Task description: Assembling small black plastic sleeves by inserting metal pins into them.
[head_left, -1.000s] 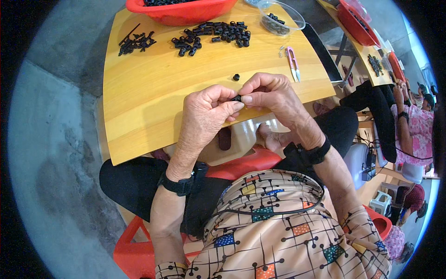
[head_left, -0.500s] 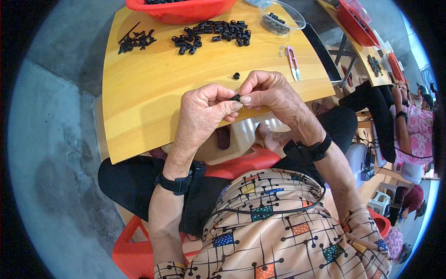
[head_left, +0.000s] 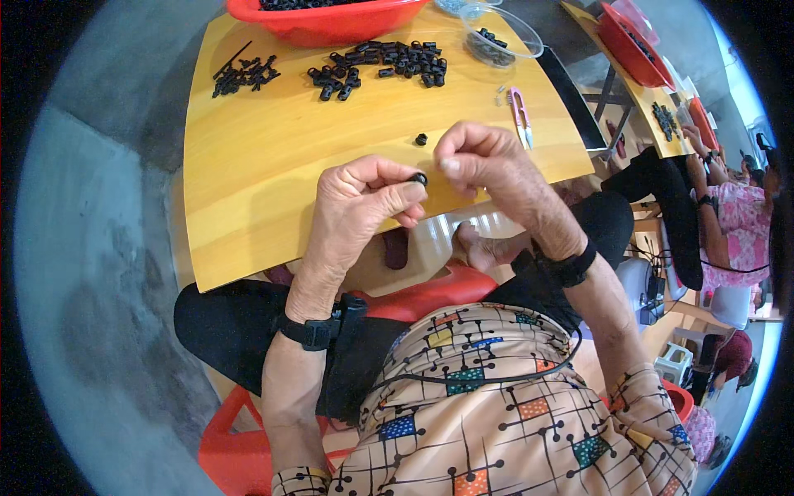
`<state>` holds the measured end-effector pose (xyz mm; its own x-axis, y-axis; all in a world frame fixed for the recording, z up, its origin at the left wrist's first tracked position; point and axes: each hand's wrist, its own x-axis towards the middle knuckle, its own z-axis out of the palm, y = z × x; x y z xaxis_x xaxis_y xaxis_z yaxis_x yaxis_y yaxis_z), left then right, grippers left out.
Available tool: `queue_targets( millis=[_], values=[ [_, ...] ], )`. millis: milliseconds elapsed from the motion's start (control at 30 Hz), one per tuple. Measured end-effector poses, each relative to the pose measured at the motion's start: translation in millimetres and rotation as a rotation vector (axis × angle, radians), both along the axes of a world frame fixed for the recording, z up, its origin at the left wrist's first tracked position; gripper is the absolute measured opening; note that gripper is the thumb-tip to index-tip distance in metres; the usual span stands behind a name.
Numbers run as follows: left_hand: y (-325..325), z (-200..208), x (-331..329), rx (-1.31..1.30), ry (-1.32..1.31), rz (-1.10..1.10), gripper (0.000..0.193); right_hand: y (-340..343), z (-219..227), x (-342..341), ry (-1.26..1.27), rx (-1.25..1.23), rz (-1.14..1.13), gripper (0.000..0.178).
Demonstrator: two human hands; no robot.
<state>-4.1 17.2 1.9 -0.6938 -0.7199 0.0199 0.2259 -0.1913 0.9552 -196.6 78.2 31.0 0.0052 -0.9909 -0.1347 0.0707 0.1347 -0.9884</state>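
Over the near part of the yellow table my left hand (head_left: 357,198) pinches a small black plastic fitting (head_left: 419,178) between thumb and forefinger, its round end facing right. A short gap away, my right hand (head_left: 495,168) is closed, thumb tip against the forefinger. Whether a tiny piece sits in that pinch I cannot make out. Just beyond the hands, a loose black cap-like piece (head_left: 421,139) lies on the wood. Farther off is a spread pile of black cylindrical fittings (head_left: 397,62), with a heap of thin black parts (head_left: 248,76) to its left.
A red basin (head_left: 331,25) of black parts stands at the table's (head_left: 248,182) far edge. At the far right are a clear tub (head_left: 504,54) with dark parts, pink-handled thread snips (head_left: 520,120) and tiny pale bits (head_left: 499,93). Another person (head_left: 732,219) works at a table on the right.
My right hand has drawn away to the right from the black fitting, which stays in my left hand. The fitting's round end now shows.
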Motion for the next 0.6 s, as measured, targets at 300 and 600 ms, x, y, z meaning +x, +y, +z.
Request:
queue_targets(
  millis=[300, 600],
  values=[
    [-8.5, -3.7, 3.8, 0.144, 0.140, 0.017, 0.012, -37.5, -4.4, -6.4, 1.114, -0.740, 0.057, 0.016],
    [-9.4, -2.6, 6.5, 0.171, 0.154, 0.055, 0.016, -38.2, -12.2, -4.0, 1.204, -0.568, 0.073, 0.005]
  ],
)
